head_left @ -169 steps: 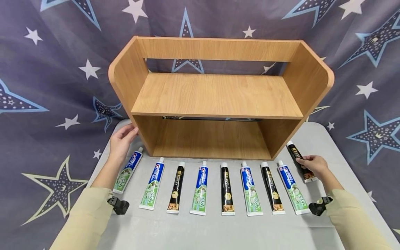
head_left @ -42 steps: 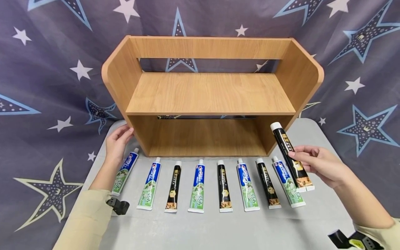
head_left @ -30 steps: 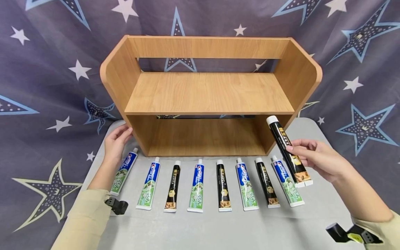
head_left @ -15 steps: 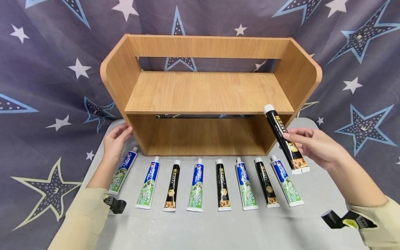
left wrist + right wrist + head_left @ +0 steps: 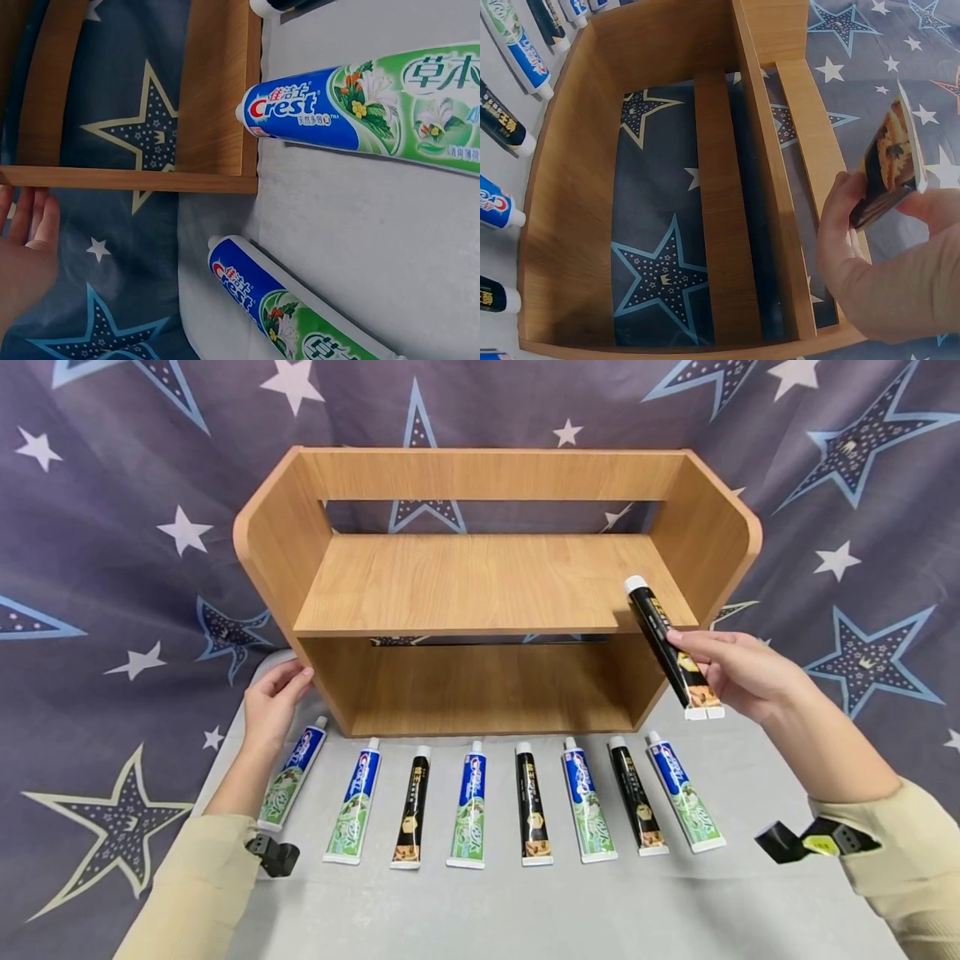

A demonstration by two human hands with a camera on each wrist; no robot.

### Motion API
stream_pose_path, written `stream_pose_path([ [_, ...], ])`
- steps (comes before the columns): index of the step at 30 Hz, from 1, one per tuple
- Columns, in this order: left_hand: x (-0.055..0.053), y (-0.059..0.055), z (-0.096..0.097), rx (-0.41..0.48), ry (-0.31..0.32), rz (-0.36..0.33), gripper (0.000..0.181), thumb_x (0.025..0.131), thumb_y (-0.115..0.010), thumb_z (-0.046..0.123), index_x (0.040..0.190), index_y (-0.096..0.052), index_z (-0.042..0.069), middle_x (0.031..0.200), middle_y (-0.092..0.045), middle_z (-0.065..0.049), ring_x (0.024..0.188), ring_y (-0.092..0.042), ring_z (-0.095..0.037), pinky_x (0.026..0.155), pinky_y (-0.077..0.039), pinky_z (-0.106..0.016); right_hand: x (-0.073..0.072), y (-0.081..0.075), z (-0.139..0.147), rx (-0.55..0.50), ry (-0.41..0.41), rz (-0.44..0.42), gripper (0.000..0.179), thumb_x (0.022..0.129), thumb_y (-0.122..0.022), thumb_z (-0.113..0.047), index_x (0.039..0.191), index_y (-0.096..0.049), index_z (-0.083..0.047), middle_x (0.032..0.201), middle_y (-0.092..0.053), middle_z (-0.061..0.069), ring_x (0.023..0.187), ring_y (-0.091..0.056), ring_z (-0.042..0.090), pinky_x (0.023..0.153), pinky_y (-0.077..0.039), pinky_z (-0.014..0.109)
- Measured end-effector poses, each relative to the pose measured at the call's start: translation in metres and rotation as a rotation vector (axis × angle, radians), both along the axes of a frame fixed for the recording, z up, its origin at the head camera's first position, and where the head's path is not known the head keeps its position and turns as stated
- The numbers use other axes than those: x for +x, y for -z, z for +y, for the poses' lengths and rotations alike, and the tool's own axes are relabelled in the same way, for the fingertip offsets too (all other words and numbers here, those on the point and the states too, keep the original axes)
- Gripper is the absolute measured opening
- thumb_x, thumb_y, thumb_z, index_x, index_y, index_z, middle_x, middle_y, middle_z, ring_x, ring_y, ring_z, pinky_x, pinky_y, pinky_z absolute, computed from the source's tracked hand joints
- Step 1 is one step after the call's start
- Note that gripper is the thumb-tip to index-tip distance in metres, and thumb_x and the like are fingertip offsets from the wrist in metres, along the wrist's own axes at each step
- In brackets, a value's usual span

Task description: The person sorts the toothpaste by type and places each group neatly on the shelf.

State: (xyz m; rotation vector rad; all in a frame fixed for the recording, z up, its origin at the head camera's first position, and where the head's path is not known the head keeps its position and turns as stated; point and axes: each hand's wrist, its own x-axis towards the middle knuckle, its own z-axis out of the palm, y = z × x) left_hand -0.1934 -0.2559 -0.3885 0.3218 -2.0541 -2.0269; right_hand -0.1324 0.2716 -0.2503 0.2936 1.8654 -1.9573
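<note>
A black toothpaste tube (image 5: 666, 652) with a white cap is held in my right hand (image 5: 750, 677), thumb on top. Its cap end points up and left, over the front right edge of the upper shelf board. In the right wrist view, the tube's flat crimped end (image 5: 896, 150) sticks out between my thumb and fingers. My left hand (image 5: 272, 703) touches the left side panel of the wooden shelf (image 5: 480, 585); in the left wrist view its fingertips (image 5: 37, 214) meet the panel's edge. Below that hand lies a blue and green Crest toothpaste tube (image 5: 292, 777).
Several more tubes lie in a row before the shelf on the grey table (image 5: 480, 918), such as a black tube (image 5: 533, 810) and a blue and green tube (image 5: 588, 802). A star-patterned curtain (image 5: 112, 693) hangs behind and beside the shelf.
My right hand has picked up the black tube from the table's right side and raised it up and left to the upper shelf's height. The left hand stays at the side panel.
</note>
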Motion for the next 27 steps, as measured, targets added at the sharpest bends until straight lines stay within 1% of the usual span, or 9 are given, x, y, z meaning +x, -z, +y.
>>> stream_pose_path([
  [4,0.001,0.0,0.0,0.003,-0.005,-0.024,0.023,0.089,-0.068,0.015,0.111,-0.064,0.008,0.09,-0.064,0.017,0.083,-0.064,0.006,0.075,-0.053,-0.004,-0.008,-0.006,-0.003,-0.019,0.031,-0.004,0.017,0.094,-0.062,-0.026,0.083,-0.073,-0.019,0.08,-0.068,-0.011,0.054,-0.054,-0.001,0.064,-0.05,0.012],
  [5,0.001,-0.001,0.0,0.007,-0.005,-0.031,0.024,0.089,-0.068,0.015,0.111,-0.064,0.008,0.091,-0.064,0.017,0.083,-0.063,0.006,0.075,-0.053,-0.004,-0.01,-0.007,-0.004,-0.028,0.031,-0.009,0.016,0.093,-0.062,-0.026,0.084,-0.072,-0.018,0.08,-0.069,-0.01,0.056,-0.056,0.0,0.065,-0.052,0.013],
  [8,0.001,-0.001,0.0,0.02,-0.007,-0.042,0.024,0.089,-0.068,0.015,0.111,-0.064,0.008,0.092,-0.063,0.016,0.084,-0.063,0.005,0.075,-0.053,-0.004,-0.017,-0.01,-0.007,-0.066,0.039,-0.028,0.011,0.093,-0.063,-0.025,0.088,-0.068,-0.016,0.081,-0.07,-0.008,0.058,-0.058,0.001,0.064,-0.054,0.014],
  [11,0.002,-0.001,-0.001,0.019,-0.002,-0.049,0.023,0.089,-0.068,0.016,0.111,-0.064,0.01,0.092,-0.063,0.017,0.084,-0.063,0.006,0.077,-0.053,-0.005,-0.024,-0.014,-0.01,-0.098,0.052,-0.035,0.011,0.092,-0.064,-0.024,0.093,-0.063,-0.013,0.08,-0.069,-0.006,0.06,-0.06,0.004,0.061,-0.055,0.016],
  [14,0.001,-0.003,0.0,0.022,0.0,-0.051,0.022,0.089,-0.068,0.015,0.11,-0.065,0.011,0.091,-0.063,0.017,0.084,-0.063,0.005,0.078,-0.053,-0.005,-0.031,-0.019,-0.013,-0.079,0.053,-0.019,0.021,0.092,-0.064,-0.024,0.103,-0.054,-0.01,0.078,-0.069,-0.005,0.062,-0.064,0.005,0.062,-0.057,0.018],
  [16,0.002,-0.004,0.001,0.036,0.002,-0.059,0.02,0.089,-0.068,0.015,0.109,-0.064,0.012,0.092,-0.063,0.017,0.084,-0.063,0.005,0.077,-0.053,-0.005,-0.035,-0.022,-0.015,-0.047,0.052,-0.012,0.029,0.092,-0.064,-0.025,0.109,-0.048,-0.01,0.075,-0.07,-0.005,0.062,-0.065,0.005,0.062,-0.058,0.018],
  [19,0.002,-0.007,0.001,0.047,0.004,-0.07,0.026,0.089,-0.068,0.017,0.113,-0.063,0.008,0.093,-0.063,0.016,0.085,-0.063,0.005,0.077,-0.053,-0.005,-0.041,-0.027,-0.019,0.008,0.038,-0.014,0.037,0.091,-0.064,-0.028,0.114,-0.042,-0.01,0.073,-0.069,-0.006,0.063,-0.067,0.005,0.063,-0.059,0.018],
  [23,0.003,-0.008,0.001,0.05,0.011,-0.087,0.036,0.089,-0.068,0.019,0.122,-0.06,0.005,0.095,-0.062,0.016,0.087,-0.063,0.005,0.077,-0.052,-0.004,-0.05,-0.031,-0.022,0.1,0.021,-0.014,0.037,0.091,-0.064,-0.032,0.113,-0.042,-0.011,0.072,-0.066,-0.008,0.064,-0.066,0.003,0.064,-0.058,0.017],
  [27,0.003,-0.008,0.001,0.04,0.012,-0.091,0.034,0.09,-0.068,0.018,0.121,-0.06,0.005,0.095,-0.062,0.016,0.086,-0.063,0.005,0.08,-0.053,-0.006,-0.058,-0.036,-0.025,0.178,0.022,-0.002,0.037,0.09,-0.064,-0.035,0.111,-0.043,-0.012,0.073,-0.063,-0.011,0.066,-0.065,0.002,0.064,-0.057,0.017],
])
